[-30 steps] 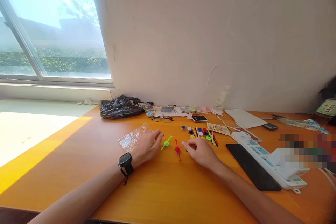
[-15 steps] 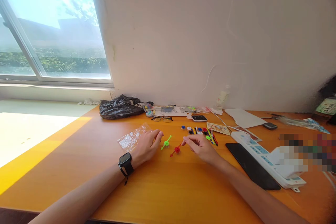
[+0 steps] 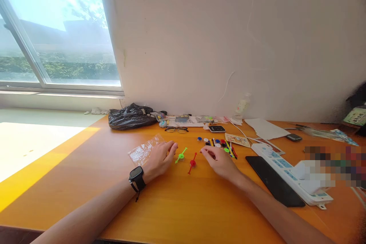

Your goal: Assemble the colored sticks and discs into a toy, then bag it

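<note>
Two small plastic arrow spinners stand on the orange-brown table between my hands. The green spinner [image 3: 181, 156] is just right of my left hand [image 3: 162, 157], whose fingers are stretched forward, loosely together, holding nothing I can see. The red spinner [image 3: 193, 163] is nearer to me, its arrowhead pointing away and slightly right. Beside it, my right hand [image 3: 220, 160] has bent fingers with the tips a little apart, not touching the arrow. Behind my right hand lie several coloured discs and arrow pieces [image 3: 217, 142], partly hidden by it.
A clear plastic bag [image 3: 143, 151] lies under and behind my left hand. Farther back are a black bag [image 3: 130, 117], glasses [image 3: 176, 129] and a small black device [image 3: 217, 129]. On the right are a dark phone-like slab [image 3: 271, 179] and a white power strip [image 3: 286, 171].
The red arrow has turned, its head now pointing away from me instead of toward me. My right fingers have come off it and moved slightly right. My left hand has stayed put.
</note>
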Action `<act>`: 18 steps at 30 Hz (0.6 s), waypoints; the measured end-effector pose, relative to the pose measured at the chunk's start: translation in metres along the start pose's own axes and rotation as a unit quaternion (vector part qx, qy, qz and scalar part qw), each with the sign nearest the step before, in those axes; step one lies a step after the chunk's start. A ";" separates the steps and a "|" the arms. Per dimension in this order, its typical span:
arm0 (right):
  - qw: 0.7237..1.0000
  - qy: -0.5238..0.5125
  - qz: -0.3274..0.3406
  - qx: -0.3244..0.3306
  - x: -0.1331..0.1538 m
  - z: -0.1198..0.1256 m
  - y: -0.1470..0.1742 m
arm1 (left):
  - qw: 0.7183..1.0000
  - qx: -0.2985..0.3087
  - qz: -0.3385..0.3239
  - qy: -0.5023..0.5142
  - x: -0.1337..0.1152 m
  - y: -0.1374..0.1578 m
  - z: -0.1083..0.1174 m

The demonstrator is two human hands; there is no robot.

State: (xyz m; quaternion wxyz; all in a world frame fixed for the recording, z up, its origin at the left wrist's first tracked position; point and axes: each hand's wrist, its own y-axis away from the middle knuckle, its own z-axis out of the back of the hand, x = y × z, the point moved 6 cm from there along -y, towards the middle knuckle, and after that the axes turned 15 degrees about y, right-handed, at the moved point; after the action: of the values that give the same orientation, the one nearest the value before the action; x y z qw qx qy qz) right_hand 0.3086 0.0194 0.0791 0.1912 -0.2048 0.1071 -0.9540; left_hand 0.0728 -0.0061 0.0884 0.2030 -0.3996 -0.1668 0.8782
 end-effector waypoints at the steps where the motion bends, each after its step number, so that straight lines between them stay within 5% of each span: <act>1: 1.000 -0.016 0.007 0.008 0.002 0.000 0.000 | 1.000 -0.002 0.000 0.003 0.000 0.000 0.000; 6: 0.995 -0.063 0.059 0.046 0.008 0.001 0.003 | 1.000 -0.001 0.006 0.010 0.003 0.000 -0.001; 10: 0.994 -0.060 0.033 0.080 0.000 -0.003 0.002 | 1.000 0.001 0.008 0.007 0.002 0.000 0.000; 18: 0.983 -0.183 0.000 -0.019 -0.011 0.011 -0.004 | 1.000 0.002 0.003 -0.003 -0.001 -0.001 0.000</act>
State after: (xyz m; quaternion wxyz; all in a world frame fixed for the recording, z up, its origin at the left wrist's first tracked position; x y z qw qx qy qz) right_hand 0.3215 0.0257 0.0865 0.2035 -0.3795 0.0879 -0.8983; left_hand 0.0732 -0.0060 0.0893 0.2002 -0.3973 -0.1646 0.8803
